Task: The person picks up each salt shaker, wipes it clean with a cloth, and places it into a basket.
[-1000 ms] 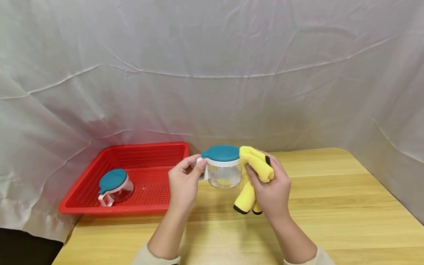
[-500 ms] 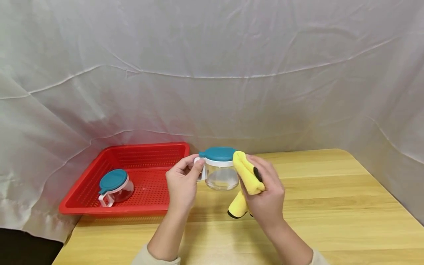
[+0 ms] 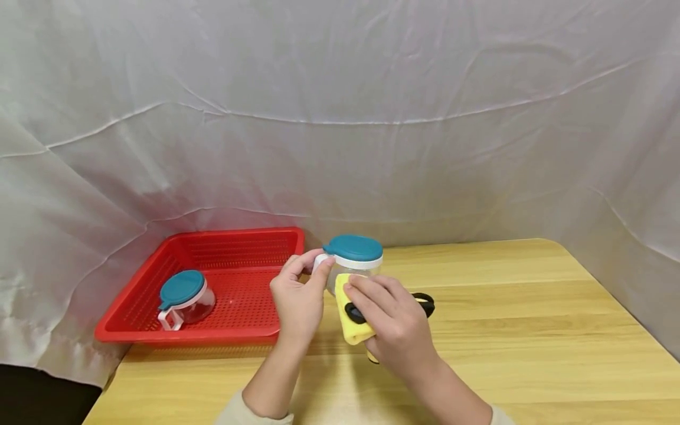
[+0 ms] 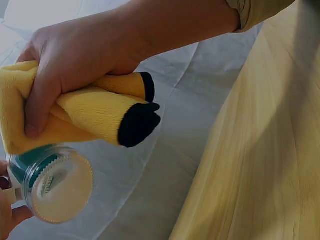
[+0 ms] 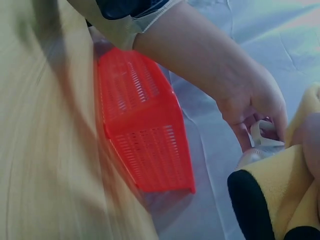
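Observation:
My left hand (image 3: pixel 298 292) pinches the white handle of a glass jar with a teal lid (image 3: pixel 355 248), held up above the table. In my right hand (image 3: pixel 401 324) is a folded yellow cloth (image 3: pixel 350 324) with black edging, pressed against the near side of the jar and covering much of its glass. The left wrist view shows the jar's clear round base (image 4: pixel 65 187) below the cloth (image 4: pixel 90 110). From the right wrist, the white handle (image 5: pixel 259 134) is visible between the left fingers.
At the left of the wooden table (image 3: pixel 504 330) stands a red perforated basket (image 3: pixel 244 336). A second teal-lidded jar (image 3: pixel 183 292) lies tilted inside it. A grey-white fabric curtain (image 3: pixel 340 118) hangs behind and around the table.
My right hand has moved left with the yellow cloth, from the jar's right side across its near side. The left hand keeps its grip on the handle, nearly still.

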`<state>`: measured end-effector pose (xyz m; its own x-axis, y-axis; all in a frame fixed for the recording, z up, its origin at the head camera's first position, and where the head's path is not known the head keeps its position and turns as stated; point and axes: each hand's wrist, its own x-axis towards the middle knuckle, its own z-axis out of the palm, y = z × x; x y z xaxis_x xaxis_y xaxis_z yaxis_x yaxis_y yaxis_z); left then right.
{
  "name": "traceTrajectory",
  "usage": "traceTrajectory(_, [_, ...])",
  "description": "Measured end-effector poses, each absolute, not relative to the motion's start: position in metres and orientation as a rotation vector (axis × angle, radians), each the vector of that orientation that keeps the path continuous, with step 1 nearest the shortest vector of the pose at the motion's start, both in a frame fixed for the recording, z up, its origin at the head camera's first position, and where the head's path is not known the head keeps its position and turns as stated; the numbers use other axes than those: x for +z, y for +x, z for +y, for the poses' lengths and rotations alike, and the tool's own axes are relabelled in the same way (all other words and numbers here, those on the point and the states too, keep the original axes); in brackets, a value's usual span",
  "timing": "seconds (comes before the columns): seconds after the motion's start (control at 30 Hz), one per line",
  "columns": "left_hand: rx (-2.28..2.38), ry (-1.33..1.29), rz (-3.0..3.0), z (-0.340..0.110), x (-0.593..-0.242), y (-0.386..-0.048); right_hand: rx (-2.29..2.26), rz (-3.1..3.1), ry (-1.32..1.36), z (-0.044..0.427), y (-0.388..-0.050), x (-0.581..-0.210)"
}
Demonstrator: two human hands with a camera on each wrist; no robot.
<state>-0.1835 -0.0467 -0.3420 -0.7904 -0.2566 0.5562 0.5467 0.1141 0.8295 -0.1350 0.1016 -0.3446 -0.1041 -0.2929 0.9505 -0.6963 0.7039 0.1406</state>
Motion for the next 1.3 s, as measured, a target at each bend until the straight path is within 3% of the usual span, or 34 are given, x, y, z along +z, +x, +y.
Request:
traceTrajectory(0.17, [-1.685, -0.261, -1.806, -0.047, -0.343, -0.183, 0.394, -1.781, 0.836, 0.100, -0.134, -0.351])
traceTrajectory(0.47, [-1.684, -0.324, -1.808, -0.033, -0.348, -0.176, 0.434, -1.691, 0.646, 0.102, -0.130, -0.344])
traceTrajectory(0.77, [-1.732, -0.261, -1.800, -0.038, -0.347, -0.181, 0.369, -1.790, 0.721, 0.092, -0.127, -0.353])
traceTrajectory(1.07, [-2.121, -0.109, -1.606, -0.049, -0.338, -0.188, 0.544, -1.645, 0.766, 0.100, -0.134, -0.348])
traceTrajectory(1.3, [-2.305, -0.140, -1.553, -0.051, -0.335, -0.190, 0.831, -1.589, 0.634, 0.117, -0.140, -0.343])
